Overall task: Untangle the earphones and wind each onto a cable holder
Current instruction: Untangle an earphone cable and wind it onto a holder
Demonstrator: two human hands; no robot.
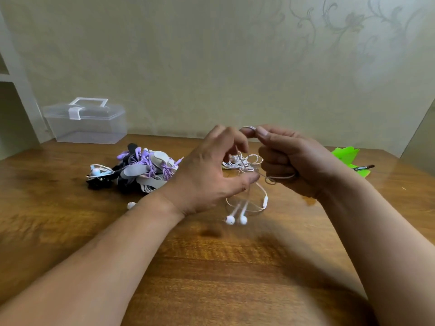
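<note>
The step in hand looks like the untangling; no cable holder is at work on this set yet. The white earphones (249, 161) hang above the bench (211, 267) between both hands as a knot of loops near the middle of the view. Their two earbuds (236, 219) dangle blurred toward 6 o'clock. The left hand (211, 177) is curled, pinching the cable: its forefinger tip meets a loop at the top and its thumb presses a strand lower down. The right hand (292, 161) is clenched round a strand and nips that same top loop at 12 o'clock of the knot. The next move probably calls for easing that loop free without drawing the knot tight. A pile (138, 168) of purple, black and white sets with grey holders lies at 9 o'clock of the hands. A clear box (87, 123) stands at 10 o'clock.
</note>
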